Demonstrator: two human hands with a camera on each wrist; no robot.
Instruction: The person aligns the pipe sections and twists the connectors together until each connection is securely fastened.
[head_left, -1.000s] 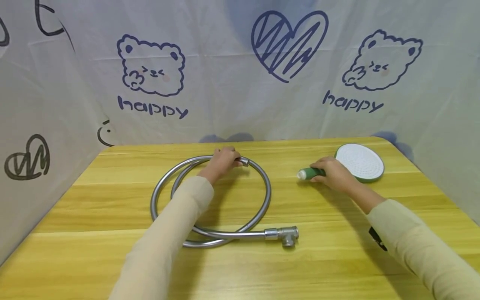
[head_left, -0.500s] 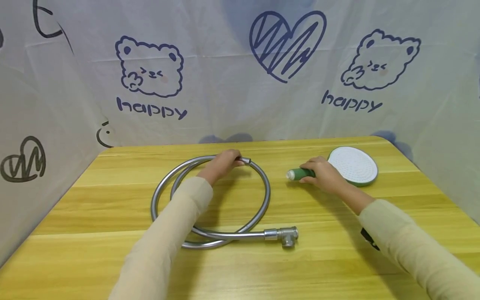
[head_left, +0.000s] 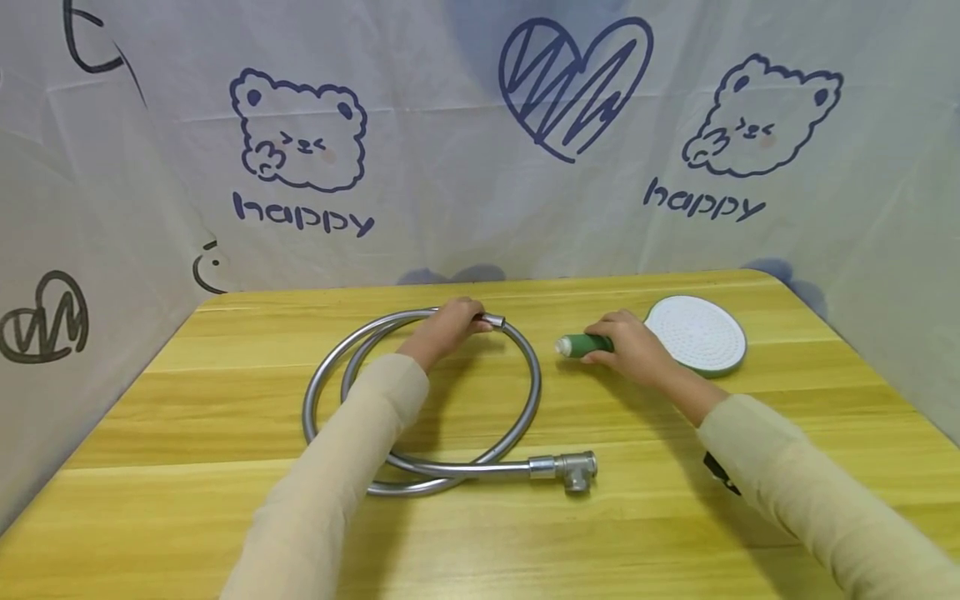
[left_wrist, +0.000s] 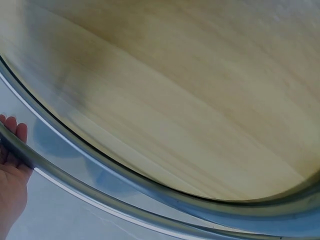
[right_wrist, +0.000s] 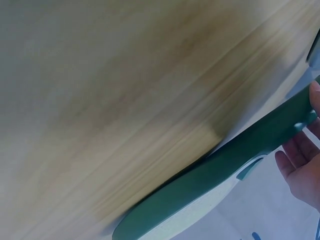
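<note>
A coiled silver shower hose (head_left: 536, 383) lies on the table in the head view. My left hand (head_left: 450, 327) grips it near its upper end, and the metal end fitting (head_left: 495, 320) sticks out to the right of the fingers. In the left wrist view the left hand (left_wrist: 14, 175) has its fingers round the hose (left_wrist: 75, 187). My right hand (head_left: 628, 346) holds a green shower head by its handle (head_left: 581, 345), whose pale threaded tip points left toward the hose end, apart from it. The shower head's white spray face (head_left: 697, 333) is turned up. The right wrist view shows its green back (right_wrist: 200, 185).
At the hose's near end a metal tee-shaped valve (head_left: 577, 472) rests on the wooden table (head_left: 637, 533). White cloth (head_left: 450, 150) with drawings hangs behind the table and at both sides. A dark object (head_left: 722, 473) shows under the right sleeve.
My right hand has moved left with the shower head, bringing its threaded tip closer to the hose end. The left hand and the hose end have shifted slightly right.
</note>
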